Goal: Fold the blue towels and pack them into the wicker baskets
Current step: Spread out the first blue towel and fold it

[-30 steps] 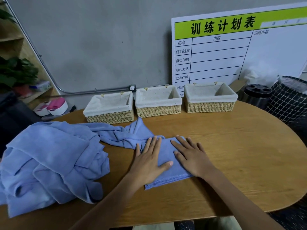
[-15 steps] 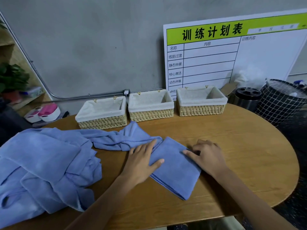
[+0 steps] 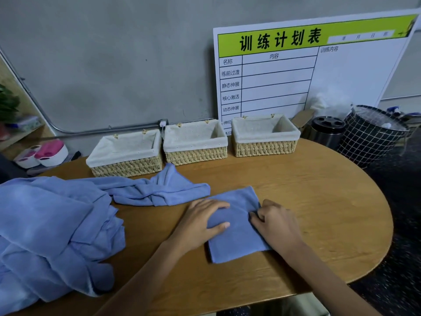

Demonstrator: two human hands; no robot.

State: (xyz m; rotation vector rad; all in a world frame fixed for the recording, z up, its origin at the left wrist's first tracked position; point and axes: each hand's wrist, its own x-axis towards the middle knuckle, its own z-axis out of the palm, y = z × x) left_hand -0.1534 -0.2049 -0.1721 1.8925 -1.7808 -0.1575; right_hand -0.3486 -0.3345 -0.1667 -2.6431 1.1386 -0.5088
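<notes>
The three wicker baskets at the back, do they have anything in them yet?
Empty. All three wicker baskets show only pale cloth lining; no blue towel lies inside any.

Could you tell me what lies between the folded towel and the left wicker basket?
In the head view, a twisted blue towel on the table.
</notes>
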